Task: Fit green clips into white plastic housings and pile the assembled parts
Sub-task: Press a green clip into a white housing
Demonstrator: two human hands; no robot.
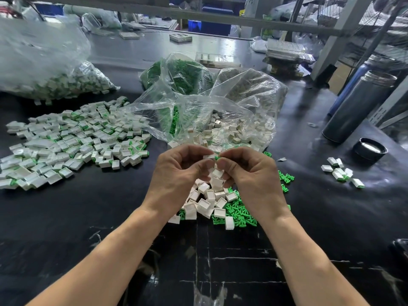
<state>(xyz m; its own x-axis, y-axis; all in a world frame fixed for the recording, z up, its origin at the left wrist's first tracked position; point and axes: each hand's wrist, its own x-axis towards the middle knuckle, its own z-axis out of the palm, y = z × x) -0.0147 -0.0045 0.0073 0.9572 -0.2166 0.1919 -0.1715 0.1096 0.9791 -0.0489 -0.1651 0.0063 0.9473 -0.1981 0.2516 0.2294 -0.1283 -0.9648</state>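
The left hand pinches a white housing between thumb and curled fingers, and the right hand pinches a green clip at the housing's right end; the two parts touch, held above the table between both hands. The black table carries everything else. At far left lies a large clear bag of assembled parts. Behind the hands, an open clear bag holds green clips on its left side and white housings on its right. A wide pile of assembled parts spreads across the table left of the hands. Directly beneath the hands sits a mixed heap of loose housings and loose clips. At right stands a dark metal flask, tilted in this view, with its black cap just beside it. A small group of assembled parts lies near the cap.
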